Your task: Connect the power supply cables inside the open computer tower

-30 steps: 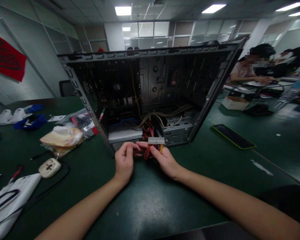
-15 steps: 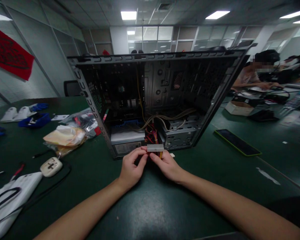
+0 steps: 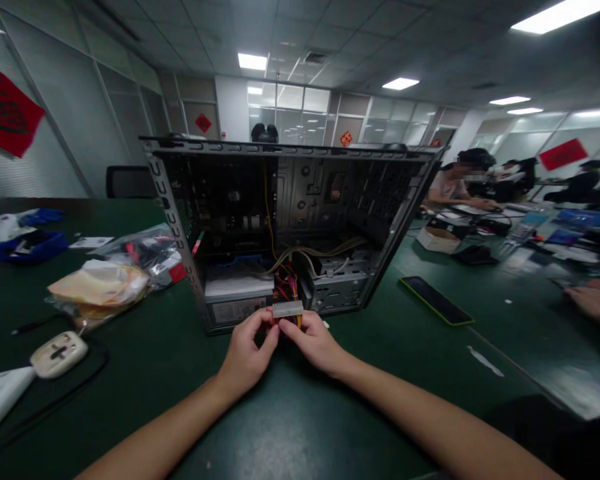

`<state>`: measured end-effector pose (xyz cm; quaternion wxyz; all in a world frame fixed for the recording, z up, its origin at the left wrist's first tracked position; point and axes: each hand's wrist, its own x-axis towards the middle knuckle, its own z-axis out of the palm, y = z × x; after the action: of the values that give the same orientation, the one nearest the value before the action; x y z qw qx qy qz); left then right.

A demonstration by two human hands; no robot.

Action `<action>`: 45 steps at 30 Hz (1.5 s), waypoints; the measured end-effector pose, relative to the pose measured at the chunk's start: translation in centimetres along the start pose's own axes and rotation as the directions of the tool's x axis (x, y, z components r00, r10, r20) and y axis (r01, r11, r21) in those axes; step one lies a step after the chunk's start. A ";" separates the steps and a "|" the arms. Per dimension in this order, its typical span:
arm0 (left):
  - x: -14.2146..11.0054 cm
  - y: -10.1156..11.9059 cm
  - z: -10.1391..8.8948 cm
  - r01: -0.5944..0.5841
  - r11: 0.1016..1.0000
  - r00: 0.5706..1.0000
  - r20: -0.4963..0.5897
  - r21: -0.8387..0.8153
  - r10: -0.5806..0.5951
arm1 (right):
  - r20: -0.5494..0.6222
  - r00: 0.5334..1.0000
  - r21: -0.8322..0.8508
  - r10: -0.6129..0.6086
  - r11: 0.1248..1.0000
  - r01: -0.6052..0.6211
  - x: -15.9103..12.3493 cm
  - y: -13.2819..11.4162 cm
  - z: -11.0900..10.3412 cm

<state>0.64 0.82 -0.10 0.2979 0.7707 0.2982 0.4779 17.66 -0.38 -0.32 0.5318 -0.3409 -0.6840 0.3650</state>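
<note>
An open computer case (image 3: 293, 152) stands on the green table with its inside facing me. In front of it, both my hands hold a wide white multi-pin power connector (image 3: 287, 309). My left hand (image 3: 250, 347) pinches at its left end, thumb and fingers closed. My right hand (image 3: 315, 339) grips the red and yellow wires just below the connector on the right. Those wires run back into a colourful wire bundle (image 3: 289, 283) inside the case. Beside the bundle lies the power supply (image 3: 240, 311), a labelled metal box at the case's lower left.
A phone (image 3: 435, 300) with a green edge lies right of the case. Plastic bags (image 3: 100, 287), a socket block (image 3: 60, 353) and a blue tray (image 3: 25, 247) are on the left. At far right, another person's hand (image 3: 597, 303) rests on the table near a cardboard box (image 3: 437, 240).
My left hand has moved from beside the wires to closing on the connector's left end. The view has tilted up and turned right, bringing another person's hand into sight.
</note>
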 end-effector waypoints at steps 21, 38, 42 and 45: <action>0.5 -0.6 -0.3 -0.013 1.000 0.993 -0.120 0.012 0.015 | -0.201 0.975 -0.291 -0.098 0.956 0.036 -0.4 -1.4 0.9; 0.4 -0.2 0.5 0.194 0.905 0.981 0.061 -0.379 -0.185 | -0.100 0.991 0.024 0.091 0.996 -0.089 -0.7 -1.4 1.0; 0.5 -0.1 0.7 0.297 0.800 0.951 0.084 -0.522 -0.299 | -0.106 0.980 0.166 0.167 0.975 -0.149 -0.4 -1.3 0.6; 0.7 -0.3 0.7 0.427 0.628 0.898 0.222 -0.651 -0.380 | -0.083 0.974 0.236 0.211 0.954 -0.186 0.0 -1.1 0.2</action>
<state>1.47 1.40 -0.13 0.6691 0.5337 0.2555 0.4497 17.42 -0.97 0.65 0.5638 -0.3642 -0.5705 0.4733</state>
